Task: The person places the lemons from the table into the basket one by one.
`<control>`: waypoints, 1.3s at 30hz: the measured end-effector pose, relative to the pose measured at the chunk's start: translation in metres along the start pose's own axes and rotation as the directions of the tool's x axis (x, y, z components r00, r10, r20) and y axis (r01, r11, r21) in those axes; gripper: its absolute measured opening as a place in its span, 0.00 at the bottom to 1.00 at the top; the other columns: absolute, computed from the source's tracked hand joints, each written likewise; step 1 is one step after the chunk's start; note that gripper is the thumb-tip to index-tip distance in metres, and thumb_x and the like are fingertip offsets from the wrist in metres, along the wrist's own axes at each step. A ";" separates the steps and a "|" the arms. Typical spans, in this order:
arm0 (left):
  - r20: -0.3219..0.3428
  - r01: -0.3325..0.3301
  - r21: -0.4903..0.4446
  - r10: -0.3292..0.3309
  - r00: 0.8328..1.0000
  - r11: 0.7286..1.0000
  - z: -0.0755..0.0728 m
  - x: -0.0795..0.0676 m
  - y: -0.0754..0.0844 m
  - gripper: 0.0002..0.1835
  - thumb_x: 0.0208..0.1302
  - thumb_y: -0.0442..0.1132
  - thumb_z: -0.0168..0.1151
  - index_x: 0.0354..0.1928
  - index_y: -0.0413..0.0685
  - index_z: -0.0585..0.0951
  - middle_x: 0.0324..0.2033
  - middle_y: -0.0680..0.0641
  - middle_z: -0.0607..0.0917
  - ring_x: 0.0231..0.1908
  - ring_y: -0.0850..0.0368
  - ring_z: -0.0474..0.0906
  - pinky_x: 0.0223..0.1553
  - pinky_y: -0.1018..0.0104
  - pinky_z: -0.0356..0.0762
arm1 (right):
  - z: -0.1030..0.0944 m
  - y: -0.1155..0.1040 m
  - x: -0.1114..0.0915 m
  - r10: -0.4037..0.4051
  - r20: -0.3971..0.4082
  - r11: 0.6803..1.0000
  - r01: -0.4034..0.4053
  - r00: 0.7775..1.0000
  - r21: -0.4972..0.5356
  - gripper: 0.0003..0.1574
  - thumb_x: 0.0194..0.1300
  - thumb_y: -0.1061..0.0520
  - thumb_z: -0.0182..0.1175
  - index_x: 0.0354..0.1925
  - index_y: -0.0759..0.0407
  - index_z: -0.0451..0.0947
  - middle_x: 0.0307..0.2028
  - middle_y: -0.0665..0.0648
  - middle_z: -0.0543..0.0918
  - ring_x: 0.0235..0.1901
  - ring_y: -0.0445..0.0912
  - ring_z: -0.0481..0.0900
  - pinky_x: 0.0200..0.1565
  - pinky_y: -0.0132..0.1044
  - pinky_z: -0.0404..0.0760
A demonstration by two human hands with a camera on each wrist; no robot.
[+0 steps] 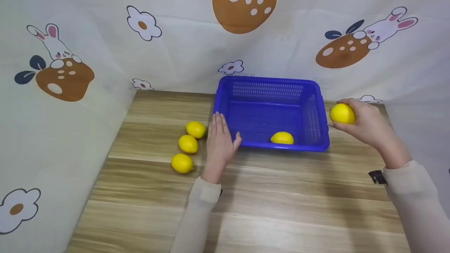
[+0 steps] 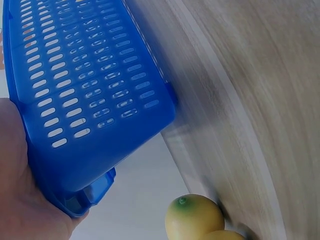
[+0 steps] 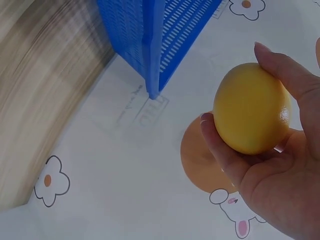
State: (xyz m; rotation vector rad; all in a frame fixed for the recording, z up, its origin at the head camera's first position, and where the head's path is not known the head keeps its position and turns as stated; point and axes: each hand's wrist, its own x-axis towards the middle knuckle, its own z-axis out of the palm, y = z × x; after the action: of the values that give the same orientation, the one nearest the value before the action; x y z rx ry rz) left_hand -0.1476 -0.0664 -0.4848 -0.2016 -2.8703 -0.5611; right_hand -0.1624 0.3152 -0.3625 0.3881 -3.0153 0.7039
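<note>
Head view: on the far left a printed rabbit (image 1: 59,51) leans over a brown fruit on the pale cloth (image 1: 182,45) behind the desk (image 1: 281,196). Next along, I see three yellow lemons on the wood grain in a slanting line: the nearest lemon (image 1: 182,163), the middle lemon (image 1: 188,144) and the farthest lemon (image 1: 195,129). Whether the last two touch, I cannot tell. To their right the person's left hand (image 1: 221,142) lies along the left side of a blue basket (image 1: 309,148), fingers straight and close together, thumb spread away from them; the left wrist view shows it touching the rim. Inside the basket sits another lemon (image 1: 282,137), by the near wall, its lower part hidden by the rim. Just past the basket's right side, one more lemon (image 1: 341,113) is in the right hand (image 1: 367,121), gripped between thumb and fingers. From the right wrist, that lemon shows with digits on either side of it, well apart from the basket. At the far right, a small black piece (image 1: 378,177) juts out beside the cuff of the pale sleeve (image 1: 413,182).
</note>
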 end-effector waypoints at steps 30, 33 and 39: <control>-0.014 0.009 0.001 -0.009 1.000 1.000 -0.001 -0.001 0.000 0.43 0.77 0.51 0.54 0.77 0.22 0.57 0.78 0.25 0.59 0.80 0.34 0.55 0.81 0.48 0.51 | 0.006 -0.017 0.028 -0.012 0.038 0.999 0.011 0.999 0.031 0.41 0.67 0.50 0.74 0.66 0.73 0.71 0.53 0.75 0.81 0.45 0.66 0.79 0.46 0.61 0.83; -0.024 0.000 0.004 0.000 1.000 1.000 -0.001 -0.001 0.000 0.43 0.77 0.52 0.53 0.77 0.21 0.58 0.78 0.25 0.59 0.80 0.34 0.56 0.81 0.48 0.51 | 0.007 -0.019 0.030 -0.017 0.049 0.999 0.015 0.999 0.040 0.40 0.67 0.52 0.74 0.66 0.73 0.71 0.53 0.74 0.81 0.45 0.66 0.80 0.46 0.61 0.84; -0.014 0.005 -0.016 -0.005 1.000 1.000 -0.001 -0.001 0.000 0.42 0.77 0.51 0.52 0.77 0.22 0.57 0.78 0.25 0.59 0.80 0.34 0.56 0.81 0.47 0.52 | 0.009 -0.023 0.036 -0.038 0.051 0.999 0.036 0.998 0.040 0.40 0.66 0.52 0.74 0.66 0.73 0.72 0.52 0.74 0.82 0.43 0.65 0.80 0.43 0.56 0.84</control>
State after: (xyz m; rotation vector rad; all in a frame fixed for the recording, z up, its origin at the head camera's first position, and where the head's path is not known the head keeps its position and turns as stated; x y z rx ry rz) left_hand -0.1465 -0.0672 -0.4847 -0.1919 -2.8540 -0.5849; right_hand -0.1914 0.2832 -0.3576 0.4689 -3.0383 0.7625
